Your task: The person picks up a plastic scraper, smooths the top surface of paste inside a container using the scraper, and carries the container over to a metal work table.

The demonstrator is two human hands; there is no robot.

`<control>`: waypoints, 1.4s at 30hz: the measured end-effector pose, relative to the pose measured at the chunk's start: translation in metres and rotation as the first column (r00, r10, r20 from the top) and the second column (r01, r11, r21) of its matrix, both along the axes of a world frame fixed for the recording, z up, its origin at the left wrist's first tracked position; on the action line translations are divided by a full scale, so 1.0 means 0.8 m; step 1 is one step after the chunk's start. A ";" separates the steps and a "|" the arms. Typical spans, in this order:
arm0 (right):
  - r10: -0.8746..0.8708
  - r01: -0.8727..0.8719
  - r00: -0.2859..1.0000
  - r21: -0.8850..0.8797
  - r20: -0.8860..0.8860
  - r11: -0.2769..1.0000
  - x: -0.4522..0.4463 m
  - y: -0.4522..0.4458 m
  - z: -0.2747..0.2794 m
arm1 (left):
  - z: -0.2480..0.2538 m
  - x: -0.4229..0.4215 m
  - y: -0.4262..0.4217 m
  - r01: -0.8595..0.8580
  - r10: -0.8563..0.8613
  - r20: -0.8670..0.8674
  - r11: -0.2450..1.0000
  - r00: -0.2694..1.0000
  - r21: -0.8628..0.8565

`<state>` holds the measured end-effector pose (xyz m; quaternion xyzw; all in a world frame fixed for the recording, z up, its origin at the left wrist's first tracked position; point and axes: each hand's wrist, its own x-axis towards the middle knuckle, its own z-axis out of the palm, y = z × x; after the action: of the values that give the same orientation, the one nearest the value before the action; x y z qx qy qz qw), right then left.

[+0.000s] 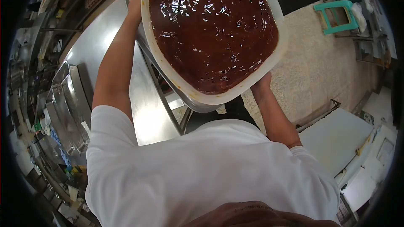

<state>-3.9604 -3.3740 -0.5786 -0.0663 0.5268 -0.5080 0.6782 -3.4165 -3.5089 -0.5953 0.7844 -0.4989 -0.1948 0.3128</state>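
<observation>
A large white tub full of glossy, dark red-brown sauce is held up in front of my body. My left hand grips its far left side, the fingers hidden behind the wall. Low on the right side, my right hand supports the tub from beneath, and its fingers are also mostly out of sight. A greyish, metal-looking rim shows under the tub's near edge; I cannot tell whether it is a separate pan.
A stainless steel table runs along my left, with metal trays at its outer side. Crowded shelves stand farther left. On the right are a tiled floor, a turquoise stool and a pale flat-topped unit.
</observation>
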 end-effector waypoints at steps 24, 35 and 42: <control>0.174 -0.450 0.731 -0.275 -0.659 0.849 -0.076 -0.146 0.113 | 0.161 -0.321 0.337 -0.276 0.476 -0.834 0.872 0.278 0.405; 0.080 -0.604 0.666 -0.474 -0.741 0.640 -0.010 -0.229 0.224 | 0.068 -0.339 0.308 -0.345 0.259 -0.951 0.919 0.169 0.189; 0.106 -0.669 0.583 -0.402 -0.806 0.626 -0.055 -0.194 0.229 | 0.103 -0.350 0.281 -0.372 0.196 -0.972 0.918 0.127 0.136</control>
<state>-4.0042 -3.5294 -0.3950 -0.6222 0.4933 -0.4160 0.4432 -3.6968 -3.2845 -0.5132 0.5360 -0.0397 -0.5478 0.6411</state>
